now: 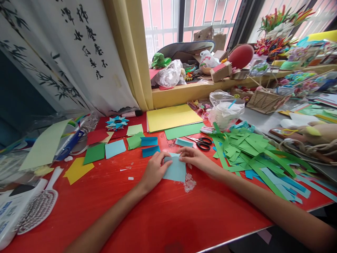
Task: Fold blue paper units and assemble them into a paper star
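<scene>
A light blue square of paper [175, 171] lies on the red table in front of me, its far edge pinched between my fingers. My left hand [156, 167] grips the upper left edge with thumb and fingers. At the upper right corner, my right hand [191, 157] holds the same sheet. Just beyond it lie a folded light blue paper piece [184, 142] and black-handled scissors [204, 143]. Two folded darker blue papers [149, 141] rest left of them. A light blue sheet [115, 149] and a green sheet [94, 154] lie farther left.
Green paper strips [244, 147] are heaped at the right, with blue strips [285, 182] in front. A yellow paper stack [172, 117] lies at the back. A blue folded paper star [117, 123] sits back left. A white hairbrush [42, 207] lies near left on the red table [147, 218].
</scene>
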